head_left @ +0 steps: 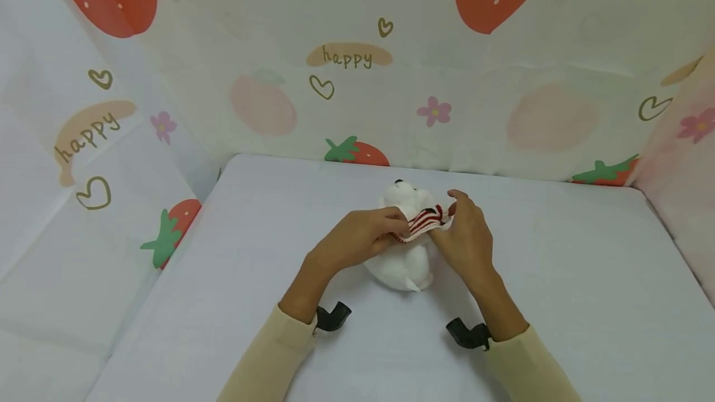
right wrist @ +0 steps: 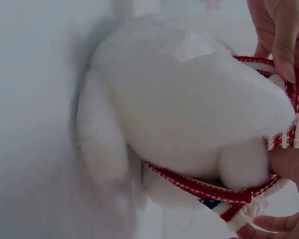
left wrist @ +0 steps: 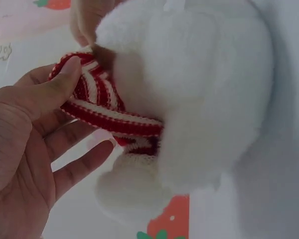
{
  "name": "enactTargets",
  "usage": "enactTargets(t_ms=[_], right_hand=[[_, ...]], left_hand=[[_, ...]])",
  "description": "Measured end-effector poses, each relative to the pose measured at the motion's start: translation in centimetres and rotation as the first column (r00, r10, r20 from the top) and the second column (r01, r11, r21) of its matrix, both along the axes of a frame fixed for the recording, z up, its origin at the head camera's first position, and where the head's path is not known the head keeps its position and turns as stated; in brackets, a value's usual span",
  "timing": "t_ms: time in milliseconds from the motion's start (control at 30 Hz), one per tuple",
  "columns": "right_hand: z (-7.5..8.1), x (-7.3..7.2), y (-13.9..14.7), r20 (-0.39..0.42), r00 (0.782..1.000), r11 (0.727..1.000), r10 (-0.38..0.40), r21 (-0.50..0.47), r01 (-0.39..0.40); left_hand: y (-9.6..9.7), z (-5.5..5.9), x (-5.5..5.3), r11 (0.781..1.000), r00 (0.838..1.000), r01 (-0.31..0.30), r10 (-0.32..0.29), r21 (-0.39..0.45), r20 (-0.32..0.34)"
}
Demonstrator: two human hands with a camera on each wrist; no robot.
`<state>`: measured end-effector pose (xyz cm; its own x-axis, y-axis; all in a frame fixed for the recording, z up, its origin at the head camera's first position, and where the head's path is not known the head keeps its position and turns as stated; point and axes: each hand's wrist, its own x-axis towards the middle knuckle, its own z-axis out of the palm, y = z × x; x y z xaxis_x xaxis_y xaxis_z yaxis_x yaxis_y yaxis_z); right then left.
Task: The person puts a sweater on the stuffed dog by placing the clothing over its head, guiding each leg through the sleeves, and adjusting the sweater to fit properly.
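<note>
A white plush toy [head_left: 399, 268] sits on the table with its back to me, its dark nose pointing up and away. Around its upper body is a small knitted sweater [head_left: 424, 222] with red and white stripes. On the left, my left hand [head_left: 363, 234] pinches the sweater's edge between thumb [left wrist: 70, 74] and fingers. My right hand [head_left: 466, 241] holds the opposite edge [right wrist: 209, 188], its thumb tucked inside beside a stubby plush arm [right wrist: 244, 164] and its fingers outside. Between the hands the knit is stretched away from the toy's back, where a white tag [right wrist: 189, 47] shows.
The white tabletop [head_left: 268, 203] spreads around the toy. Behind it hangs a curtain [head_left: 475, 79] printed with strawberries, and another printed sheet [head_left: 128, 160] stands at the left. A black camera mount sits on each wrist, the left one [head_left: 334, 317] close above the table.
</note>
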<state>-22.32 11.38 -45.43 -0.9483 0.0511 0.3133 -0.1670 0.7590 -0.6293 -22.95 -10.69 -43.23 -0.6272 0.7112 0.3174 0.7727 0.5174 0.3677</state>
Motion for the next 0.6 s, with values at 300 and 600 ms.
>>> enactTargets(t_ms=[300,600], right_hand=[[0.1,-0.8,1.3,-0.016,0.964,0.958,0.264,-0.11,-0.264],[0.5,-0.7,1.6,-0.013,0.915,0.905,0.403,-0.144,-0.401]], left_hand=[[0.9,-1.0,0.0,0.995,0.991,-0.102,0.1,-0.013,-0.091],[2.1,-2.0,-0.1,0.978,0.97,-0.201,0.207,0.061,-0.129]])
